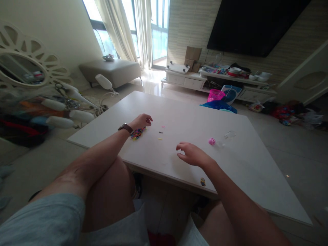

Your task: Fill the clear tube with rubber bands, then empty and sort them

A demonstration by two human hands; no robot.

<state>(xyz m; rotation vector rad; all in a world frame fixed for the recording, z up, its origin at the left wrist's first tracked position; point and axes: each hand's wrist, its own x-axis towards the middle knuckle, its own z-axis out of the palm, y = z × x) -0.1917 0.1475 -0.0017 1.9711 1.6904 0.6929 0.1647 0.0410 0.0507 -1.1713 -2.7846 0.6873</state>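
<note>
My left hand (pixel 142 121), with a brown-strapped watch (pixel 125 127) at its wrist, hovers just beyond a pile of small multicoloured pieces (pixel 137 133) on the white table (pixel 179 112). Its fingers are curled together; whatever they may hold is too small to make out. To its right lie a pink piece (pixel 163 126), a dark short piece (pixel 160 132) and a yellow piece (pixel 160 139), spaced apart. My right hand (pixel 191 154) is over the table with thumb and fingers apart, nothing in it.
Right of my right hand lie a pink round object (pixel 212 141) and a clear plastic piece (pixel 230 134). A yellow and blue cartoon figure (pixel 202 181) is by the near edge. Past the table stands a pink basket (pixel 215 95); white lamp shades (pixel 104 82) flank its left side.
</note>
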